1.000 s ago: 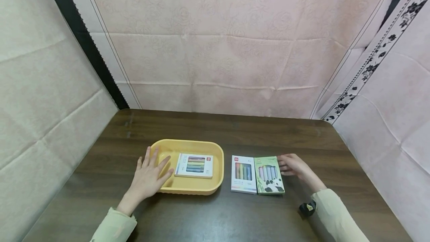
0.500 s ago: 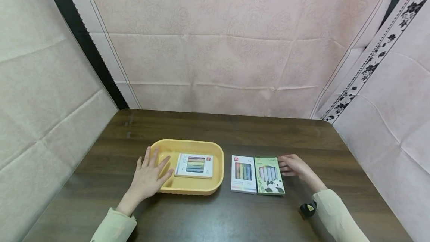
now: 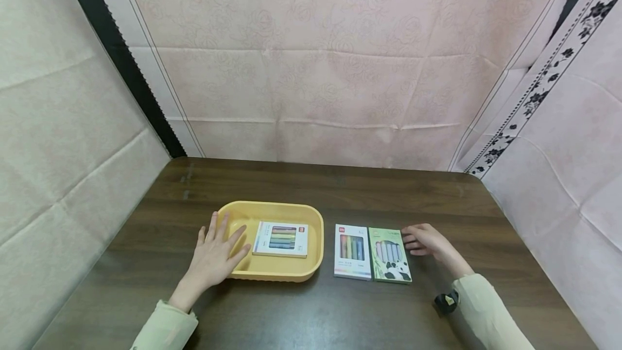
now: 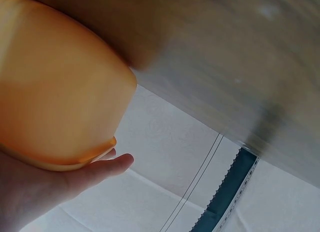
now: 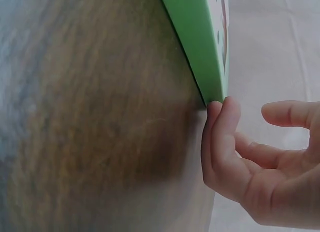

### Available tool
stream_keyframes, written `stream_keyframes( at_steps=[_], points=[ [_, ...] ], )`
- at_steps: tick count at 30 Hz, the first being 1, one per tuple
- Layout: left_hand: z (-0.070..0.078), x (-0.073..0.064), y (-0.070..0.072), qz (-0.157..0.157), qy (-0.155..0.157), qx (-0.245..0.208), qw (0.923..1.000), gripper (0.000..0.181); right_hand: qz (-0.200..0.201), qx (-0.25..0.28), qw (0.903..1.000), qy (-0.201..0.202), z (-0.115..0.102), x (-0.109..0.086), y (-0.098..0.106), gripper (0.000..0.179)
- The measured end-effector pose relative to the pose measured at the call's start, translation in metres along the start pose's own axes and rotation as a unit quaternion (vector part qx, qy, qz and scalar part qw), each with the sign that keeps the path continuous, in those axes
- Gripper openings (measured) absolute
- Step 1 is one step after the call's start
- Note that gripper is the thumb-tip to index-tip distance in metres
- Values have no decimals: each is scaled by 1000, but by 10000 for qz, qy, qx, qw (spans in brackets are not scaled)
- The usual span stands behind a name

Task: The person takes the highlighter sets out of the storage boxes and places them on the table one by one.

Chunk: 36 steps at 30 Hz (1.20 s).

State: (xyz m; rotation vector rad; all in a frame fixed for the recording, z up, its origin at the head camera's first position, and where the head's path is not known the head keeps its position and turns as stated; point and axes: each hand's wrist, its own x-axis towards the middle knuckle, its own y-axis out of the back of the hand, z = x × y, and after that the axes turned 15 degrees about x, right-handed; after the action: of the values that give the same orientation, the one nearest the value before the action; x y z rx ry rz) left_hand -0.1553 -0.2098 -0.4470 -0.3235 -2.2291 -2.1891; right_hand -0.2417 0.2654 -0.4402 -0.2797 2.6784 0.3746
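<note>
In the head view, a yellow plastic tray [image 3: 315, 215] holds a flat white box [image 3: 297, 239] with coloured sticks showing on its front. My left hand [image 3: 214, 258] lies over the tray's left rim, fingers spread; the left wrist view shows the thumb along the rim of the tray [image 4: 65, 91]. Right of the tray, a second white box [image 3: 352, 270] lies alongside a green box [image 3: 391, 236] with a panda and pastel sticks on its front. My right hand [image 3: 427, 241] has its fingertips at the green box's right side, thumb apart from it in the right wrist view.
A dark wood-grain table [image 3: 291, 317] bears everything. Pale patterned cloth [image 3: 311, 85] rises behind its far edge and at both sides. A black device [image 3: 445, 302] sits at the right wrist.
The green box has turned very slightly clockwise, with my right fingertips staying beside it. My left hand, the tray and both white boxes look unmoved.
</note>
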Motion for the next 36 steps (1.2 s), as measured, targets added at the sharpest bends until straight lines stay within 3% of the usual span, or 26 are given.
stream_keyframes(
  at_steps=[22, 36],
  points=[
    [0, 0, 1, 45, -5, -11, 10000, 55, -24, 148, 9997, 167, -6, -5, 5, 45],
    [1, -1, 2, 48, 5, 12, 10000, 56, -277, 100, 9974, 653, -14, -12, -9, 43]
  ],
)
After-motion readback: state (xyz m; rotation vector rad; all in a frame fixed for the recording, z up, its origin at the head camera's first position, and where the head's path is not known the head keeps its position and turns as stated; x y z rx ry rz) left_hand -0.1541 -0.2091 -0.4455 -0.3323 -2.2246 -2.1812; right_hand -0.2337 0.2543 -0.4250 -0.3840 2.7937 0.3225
